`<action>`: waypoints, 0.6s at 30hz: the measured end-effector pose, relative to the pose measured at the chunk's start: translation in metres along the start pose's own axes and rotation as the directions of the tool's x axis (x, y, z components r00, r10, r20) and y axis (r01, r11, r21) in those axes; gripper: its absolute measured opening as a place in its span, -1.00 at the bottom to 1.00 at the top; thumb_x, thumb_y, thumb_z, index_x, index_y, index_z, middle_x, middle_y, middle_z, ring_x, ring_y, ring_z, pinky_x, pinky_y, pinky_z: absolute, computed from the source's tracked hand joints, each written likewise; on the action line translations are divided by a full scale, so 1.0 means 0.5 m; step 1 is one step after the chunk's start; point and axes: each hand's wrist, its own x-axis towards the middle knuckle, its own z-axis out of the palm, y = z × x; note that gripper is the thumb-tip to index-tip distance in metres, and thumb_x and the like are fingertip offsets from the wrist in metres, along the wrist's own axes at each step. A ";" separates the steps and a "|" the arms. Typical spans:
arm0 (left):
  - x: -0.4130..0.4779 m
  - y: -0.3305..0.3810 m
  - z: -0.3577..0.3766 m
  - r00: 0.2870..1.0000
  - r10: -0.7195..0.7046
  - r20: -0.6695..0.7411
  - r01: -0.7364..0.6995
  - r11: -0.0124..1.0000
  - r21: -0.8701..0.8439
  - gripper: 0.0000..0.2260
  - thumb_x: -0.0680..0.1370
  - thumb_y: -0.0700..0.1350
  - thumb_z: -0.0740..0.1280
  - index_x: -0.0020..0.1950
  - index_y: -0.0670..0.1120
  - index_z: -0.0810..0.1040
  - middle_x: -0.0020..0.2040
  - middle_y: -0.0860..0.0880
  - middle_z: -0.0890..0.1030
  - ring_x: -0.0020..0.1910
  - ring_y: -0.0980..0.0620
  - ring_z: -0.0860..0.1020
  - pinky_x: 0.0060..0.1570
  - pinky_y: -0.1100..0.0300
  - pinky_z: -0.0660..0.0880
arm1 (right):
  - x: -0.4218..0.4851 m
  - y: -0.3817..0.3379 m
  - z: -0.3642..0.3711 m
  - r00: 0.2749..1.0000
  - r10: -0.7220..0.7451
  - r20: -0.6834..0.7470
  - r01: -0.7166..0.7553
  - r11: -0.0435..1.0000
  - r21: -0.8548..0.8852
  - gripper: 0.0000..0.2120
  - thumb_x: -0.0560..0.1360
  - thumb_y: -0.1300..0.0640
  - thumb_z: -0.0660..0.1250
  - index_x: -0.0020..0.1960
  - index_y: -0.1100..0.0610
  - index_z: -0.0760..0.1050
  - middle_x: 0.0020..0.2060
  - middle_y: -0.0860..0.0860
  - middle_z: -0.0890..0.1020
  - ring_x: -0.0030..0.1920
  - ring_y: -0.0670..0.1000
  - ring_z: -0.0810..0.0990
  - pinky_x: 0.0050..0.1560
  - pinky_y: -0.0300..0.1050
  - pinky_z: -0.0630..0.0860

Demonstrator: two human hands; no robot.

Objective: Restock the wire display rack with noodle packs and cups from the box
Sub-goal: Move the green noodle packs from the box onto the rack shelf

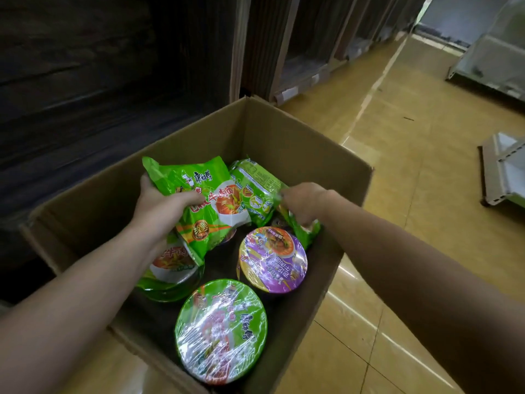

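Left fingers [190,199] grip a glossy green noodle pack [210,180]; right fingers [289,196] pinch another pack [255,186]

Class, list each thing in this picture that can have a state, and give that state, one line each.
Box: open, on floor.
Left hand: grips front-up green pack.
Right hand: grips back-up green pack.
Loose green pack: lying in box.
Purple cup: film-sealed, upright.
Green cup: film-sealed, upright.
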 end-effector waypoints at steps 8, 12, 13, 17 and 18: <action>0.009 -0.006 0.000 0.997 -0.037 -0.070 0.032 0.997 -0.073 -0.36 0.31 -0.21 0.55 0.31 -0.06 0.36 0.07 -0.07 0.61 -0.06 -0.08 0.61 -0.20 0.12 0.50 | -0.100 0.018 -0.073 0.809 0.435 -0.396 0.323 0.235 0.917 -0.68 0.45 0.37 0.31 -0.33 0.09 0.28 -0.28 0.09 0.42 -0.25 0.04 0.57 -0.24 0.00 0.60; 0.004 -0.009 -0.004 0.999 -0.041 -0.035 0.039 0.998 -0.046 -0.38 0.27 -0.18 0.56 0.29 -0.07 0.44 0.07 -0.11 0.65 -0.05 -0.12 0.65 -0.18 0.08 0.55 | -0.125 -0.022 -0.052 0.814 0.411 -0.410 0.506 -0.156 0.848 -0.74 0.42 0.37 0.27 -0.28 0.09 0.26 -0.21 0.07 0.42 -0.22 -0.05 0.45 -0.39 -0.23 0.45; 0.003 -0.010 -0.007 0.998 -0.043 -0.036 0.041 0.998 -0.048 -0.41 0.31 -0.21 0.55 0.29 -0.06 0.43 0.06 -0.11 0.64 -0.05 -0.12 0.64 -0.20 0.08 0.55 | -0.126 -0.028 -0.048 0.801 0.424 -0.421 0.542 -0.218 0.811 -0.76 0.40 0.36 0.26 -0.27 0.10 0.25 -0.17 0.10 0.44 -0.21 -0.06 0.47 -0.39 -0.24 0.43; 0.003 -0.011 -0.018 0.996 -0.061 -0.060 0.056 0.995 -0.082 -0.45 0.36 -0.24 0.51 0.28 -0.03 0.40 0.05 -0.10 0.62 -0.07 -0.13 0.63 -0.25 0.09 0.52 | -0.135 -0.035 -0.058 0.770 0.495 -0.403 0.625 -0.457 0.633 -0.72 0.45 0.48 0.14 -0.27 0.14 0.22 -0.26 0.06 0.46 -0.28 -0.07 0.48 -0.33 -0.23 0.47; 0.002 -0.010 -0.019 0.996 -0.061 -0.065 0.055 0.994 -0.090 -0.45 0.36 -0.24 0.51 0.28 -0.03 0.40 0.04 -0.10 0.63 -0.08 -0.13 0.63 -0.25 0.09 0.53 | -0.138 -0.034 -0.062 0.773 0.520 -0.365 0.620 -0.493 0.610 -0.70 0.47 0.49 0.11 -0.28 0.13 0.23 -0.32 0.04 0.43 -0.33 -0.06 0.46 -0.34 -0.21 0.46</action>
